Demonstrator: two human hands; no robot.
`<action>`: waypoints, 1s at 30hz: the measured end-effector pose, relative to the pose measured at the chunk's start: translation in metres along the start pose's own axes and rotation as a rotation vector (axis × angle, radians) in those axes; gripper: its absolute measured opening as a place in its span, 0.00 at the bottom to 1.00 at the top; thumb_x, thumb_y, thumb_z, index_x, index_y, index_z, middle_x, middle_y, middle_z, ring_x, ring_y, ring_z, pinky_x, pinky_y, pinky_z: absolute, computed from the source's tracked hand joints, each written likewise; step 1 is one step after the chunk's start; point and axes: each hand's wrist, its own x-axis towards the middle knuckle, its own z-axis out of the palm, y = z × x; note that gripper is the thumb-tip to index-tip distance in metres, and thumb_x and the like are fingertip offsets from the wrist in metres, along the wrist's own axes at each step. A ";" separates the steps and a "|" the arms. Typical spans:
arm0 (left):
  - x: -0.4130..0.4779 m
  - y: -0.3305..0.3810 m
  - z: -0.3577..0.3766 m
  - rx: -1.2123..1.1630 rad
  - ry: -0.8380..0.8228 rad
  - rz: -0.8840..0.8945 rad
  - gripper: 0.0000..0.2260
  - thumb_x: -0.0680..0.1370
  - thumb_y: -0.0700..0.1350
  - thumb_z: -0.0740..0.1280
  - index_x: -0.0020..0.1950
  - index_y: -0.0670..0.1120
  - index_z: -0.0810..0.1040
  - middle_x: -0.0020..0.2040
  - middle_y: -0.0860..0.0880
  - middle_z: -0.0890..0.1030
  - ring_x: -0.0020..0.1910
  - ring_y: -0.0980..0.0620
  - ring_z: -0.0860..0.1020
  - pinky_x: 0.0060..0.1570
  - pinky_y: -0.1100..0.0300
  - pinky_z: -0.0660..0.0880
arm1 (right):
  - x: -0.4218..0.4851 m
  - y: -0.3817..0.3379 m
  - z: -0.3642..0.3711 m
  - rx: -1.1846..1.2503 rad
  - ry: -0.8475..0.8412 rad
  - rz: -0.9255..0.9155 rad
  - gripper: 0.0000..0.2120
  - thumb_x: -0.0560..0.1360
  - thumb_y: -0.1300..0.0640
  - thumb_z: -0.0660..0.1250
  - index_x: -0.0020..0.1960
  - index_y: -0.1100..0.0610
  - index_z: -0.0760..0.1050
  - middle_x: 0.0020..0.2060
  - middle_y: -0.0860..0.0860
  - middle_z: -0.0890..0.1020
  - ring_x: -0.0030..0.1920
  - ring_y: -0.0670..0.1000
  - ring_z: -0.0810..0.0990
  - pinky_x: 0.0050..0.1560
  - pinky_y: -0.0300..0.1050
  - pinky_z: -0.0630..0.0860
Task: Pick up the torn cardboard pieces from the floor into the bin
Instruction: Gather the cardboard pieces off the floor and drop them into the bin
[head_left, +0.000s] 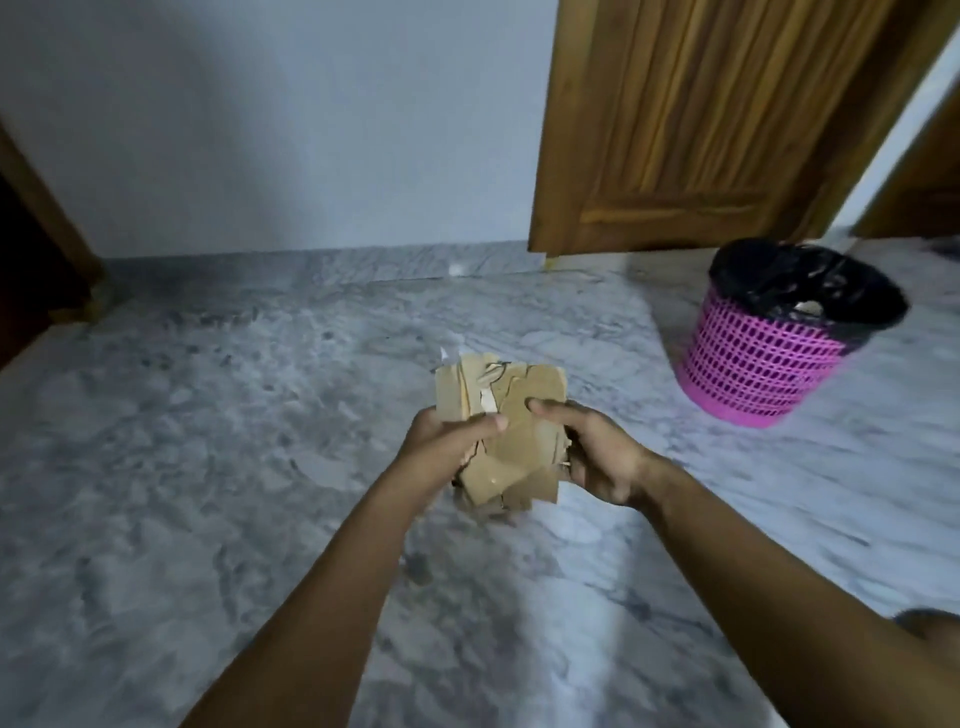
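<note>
Above the grey marble floor, one bundle of torn cardboard pieces is held by two hands. The left hand is clamped on the bundle's left edge, thumb laid across its face; the right hand is closed on the right edge, thumb likewise on top. The pieces overlap too much to be counted. One pink mesh bin, lined with one black bag, is seen well apart to the right, something pale showing inside. One wooden door is cut off at the top.
</note>
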 end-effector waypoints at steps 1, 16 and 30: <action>0.011 0.011 0.018 -0.026 -0.014 0.021 0.12 0.73 0.43 0.75 0.56 0.45 0.84 0.51 0.47 0.86 0.52 0.48 0.84 0.57 0.50 0.79 | -0.005 -0.014 -0.017 -0.025 -0.010 0.001 0.20 0.78 0.47 0.68 0.65 0.57 0.77 0.56 0.58 0.84 0.54 0.58 0.84 0.56 0.53 0.80; 0.231 0.150 0.360 0.115 -0.111 -0.054 0.18 0.66 0.50 0.80 0.53 0.47 0.83 0.49 0.48 0.86 0.48 0.47 0.85 0.53 0.48 0.81 | -0.004 -0.175 -0.353 -0.035 0.618 -0.144 0.40 0.64 0.30 0.74 0.64 0.56 0.74 0.53 0.52 0.82 0.51 0.55 0.83 0.50 0.55 0.82; 0.408 0.161 0.484 0.055 -0.300 -0.344 0.38 0.72 0.70 0.65 0.75 0.48 0.65 0.65 0.44 0.75 0.64 0.42 0.76 0.67 0.45 0.72 | 0.085 -0.204 -0.533 -0.403 0.808 -0.117 0.13 0.80 0.43 0.61 0.42 0.50 0.74 0.36 0.49 0.76 0.36 0.50 0.75 0.40 0.45 0.70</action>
